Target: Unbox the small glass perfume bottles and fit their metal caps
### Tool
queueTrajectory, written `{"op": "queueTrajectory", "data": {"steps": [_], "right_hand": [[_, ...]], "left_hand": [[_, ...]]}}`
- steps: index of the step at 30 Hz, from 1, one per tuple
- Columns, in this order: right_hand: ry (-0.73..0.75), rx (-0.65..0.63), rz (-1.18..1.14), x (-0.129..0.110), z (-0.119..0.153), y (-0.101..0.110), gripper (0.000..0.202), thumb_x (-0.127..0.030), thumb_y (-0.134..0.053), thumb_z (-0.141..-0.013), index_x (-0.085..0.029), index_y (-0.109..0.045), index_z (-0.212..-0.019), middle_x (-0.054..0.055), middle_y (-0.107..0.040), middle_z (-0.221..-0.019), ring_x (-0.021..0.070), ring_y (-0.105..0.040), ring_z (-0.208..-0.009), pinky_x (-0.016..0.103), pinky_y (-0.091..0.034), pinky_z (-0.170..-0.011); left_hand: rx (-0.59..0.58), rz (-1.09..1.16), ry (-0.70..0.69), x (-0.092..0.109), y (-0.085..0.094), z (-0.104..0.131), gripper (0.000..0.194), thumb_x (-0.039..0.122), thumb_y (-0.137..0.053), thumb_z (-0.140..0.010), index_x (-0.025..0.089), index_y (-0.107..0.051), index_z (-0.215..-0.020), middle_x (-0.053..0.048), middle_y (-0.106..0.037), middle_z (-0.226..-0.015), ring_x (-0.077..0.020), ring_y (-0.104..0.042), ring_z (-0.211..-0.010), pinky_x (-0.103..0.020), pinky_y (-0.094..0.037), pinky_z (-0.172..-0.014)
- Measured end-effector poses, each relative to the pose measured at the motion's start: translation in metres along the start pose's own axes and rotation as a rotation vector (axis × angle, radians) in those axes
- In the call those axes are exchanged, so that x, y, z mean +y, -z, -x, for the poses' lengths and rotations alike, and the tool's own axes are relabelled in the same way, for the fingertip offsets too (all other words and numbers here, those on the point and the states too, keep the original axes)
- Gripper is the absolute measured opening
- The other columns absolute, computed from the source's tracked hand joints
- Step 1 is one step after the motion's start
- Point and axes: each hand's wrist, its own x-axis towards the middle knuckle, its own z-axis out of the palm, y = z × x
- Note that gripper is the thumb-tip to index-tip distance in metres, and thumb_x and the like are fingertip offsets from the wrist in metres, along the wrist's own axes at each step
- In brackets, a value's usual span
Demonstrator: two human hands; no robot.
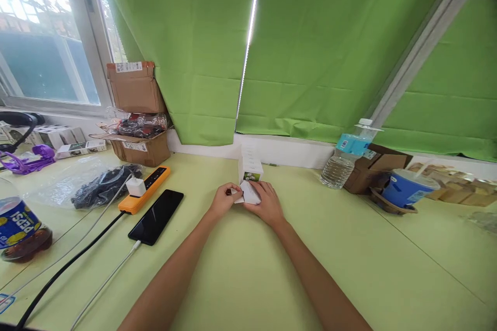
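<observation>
While both hands close on a small white box [249,192] upon the counter [248,269], left hand [223,200] pinches its end, right hand [267,204] cups it; folding step, steady hold needed.

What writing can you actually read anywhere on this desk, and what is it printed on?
"PEPSI", seen upside down, on the blue label of the dark cola bottle.
White shipping labels on the brown cardboard boxes: too small to read.
Blue label of the clear plastic water bottle: blurred.
Blue paper cup: print too small.
Small white carton held between left hand and right hand: no legible text.
</observation>
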Motion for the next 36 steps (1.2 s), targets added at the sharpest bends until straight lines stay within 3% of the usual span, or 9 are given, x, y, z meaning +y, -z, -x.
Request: {"op": "queueTrajectory", "data": {"steps": [12,28,36], "right_hand": [[0.010,0.025,0.043,0.0034,0.0013,-0.0032,0.065,-0.056,-0.066,-0.075,-0.024,-0.051,-0.130,0.010,-0.059,-0.113,0.0292,-0.051,-0.104,0.040,-0.044,-0.087],[0.026,-0.001,0.088,0.0006,0.0000,0.0013,0.064,-0.051,-0.064,-0.077,-0.022,-0.048,-0.132,0.012,-0.058,-0.114,0.0303,-0.051,-0.105,0.041,-0.043,-0.087],[0.128,-0.091,0.148,-0.0027,-0.0013,0.0039,0.063,-0.051,-0.062,-0.078,-0.023,-0.048,-0.132,0.011,-0.058,-0.116,0.0298,-0.049,-0.107,0.040,-0.040,-0.089]], "left_hand": [[0.036,-0.012,-0.074,-0.0007,-0.0010,0.0004,0.024,0.038,-0.076,-0.065,0.016,-0.071,-0.073,-0.006,-0.068,-0.092,-0.0150,-0.058,-0.076,-0.026,-0.044,-0.068],[0.061,-0.083,-0.072,-0.0048,-0.0039,0.0021,0.032,0.048,-0.067,-0.075,0.016,-0.064,-0.076,0.000,-0.061,-0.071,-0.0103,-0.051,-0.060,-0.021,-0.037,-0.054],[0.064,-0.108,-0.108,-0.0002,-0.0049,0.0015,0.029,0.044,-0.061,-0.080,0.017,-0.070,-0.080,-0.004,-0.067,-0.080,-0.0147,-0.058,-0.073,-0.025,-0.044,-0.066]]}}
